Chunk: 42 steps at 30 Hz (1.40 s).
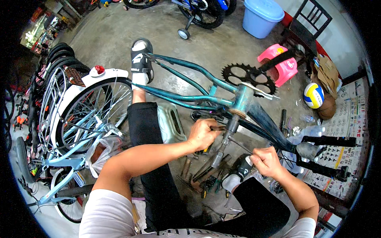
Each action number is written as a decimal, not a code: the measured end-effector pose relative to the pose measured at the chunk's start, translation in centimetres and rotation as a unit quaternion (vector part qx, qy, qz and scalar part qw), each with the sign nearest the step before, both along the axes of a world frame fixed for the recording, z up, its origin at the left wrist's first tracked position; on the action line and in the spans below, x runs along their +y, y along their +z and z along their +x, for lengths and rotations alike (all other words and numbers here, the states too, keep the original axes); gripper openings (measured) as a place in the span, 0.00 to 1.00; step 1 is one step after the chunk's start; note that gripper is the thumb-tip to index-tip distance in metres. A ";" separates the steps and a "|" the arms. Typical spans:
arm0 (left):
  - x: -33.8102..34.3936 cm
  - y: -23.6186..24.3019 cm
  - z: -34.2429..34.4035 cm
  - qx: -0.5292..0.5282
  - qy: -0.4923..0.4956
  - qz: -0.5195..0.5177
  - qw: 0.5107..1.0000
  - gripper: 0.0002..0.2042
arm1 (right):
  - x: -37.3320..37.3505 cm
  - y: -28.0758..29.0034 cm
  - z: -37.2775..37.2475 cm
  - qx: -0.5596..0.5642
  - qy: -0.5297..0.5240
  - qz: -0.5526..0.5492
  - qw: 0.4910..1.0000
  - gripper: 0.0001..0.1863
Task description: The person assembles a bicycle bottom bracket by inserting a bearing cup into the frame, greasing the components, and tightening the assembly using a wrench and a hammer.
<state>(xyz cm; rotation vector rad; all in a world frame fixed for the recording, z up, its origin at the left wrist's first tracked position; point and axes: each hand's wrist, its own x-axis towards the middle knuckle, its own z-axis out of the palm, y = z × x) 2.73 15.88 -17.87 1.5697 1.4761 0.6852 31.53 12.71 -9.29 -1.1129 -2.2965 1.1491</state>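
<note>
A teal bicycle frame [180, 96] lies across in front of me, its bottom bracket shell [241, 99] at the middle. A steel cylindrical tool [227, 139] sticks out of the shell toward me. My left hand [203, 135] is closed around a short dark bar beside the tool's upper part. A thin metal rod [243, 146] runs sideways from the tool into my right hand [266, 161], which is closed on its outer end. Beyond the shell are a black toothed chainring [228, 74] and a dark crank arm [279, 58].
Hand tools [204, 172] lie on the floor between my feet. A silvery green container [170, 123] stands by my left leg. At left is a light blue bicycle [71, 150]; beyond the frame are a pink stool [291, 65], a ball [313, 95] and a lidded blue bin [260, 22].
</note>
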 end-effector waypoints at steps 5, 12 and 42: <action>0.0 0.7 0.5 -0.039 0.005 -0.039 0.998 0.10 | 0.0 0.3 0.2 -0.014 -0.001 -0.011 1.000 0.23; -0.5 0.0 0.4 -0.082 -0.010 0.047 0.995 0.09 | -0.3 -2.9 -0.4 0.058 0.018 -0.027 0.998 0.17; -11.1 12.3 0.1 -0.587 0.126 -0.321 0.732 0.16 | -6.4 9.0 -10.1 0.265 -0.358 -0.071 0.892 0.22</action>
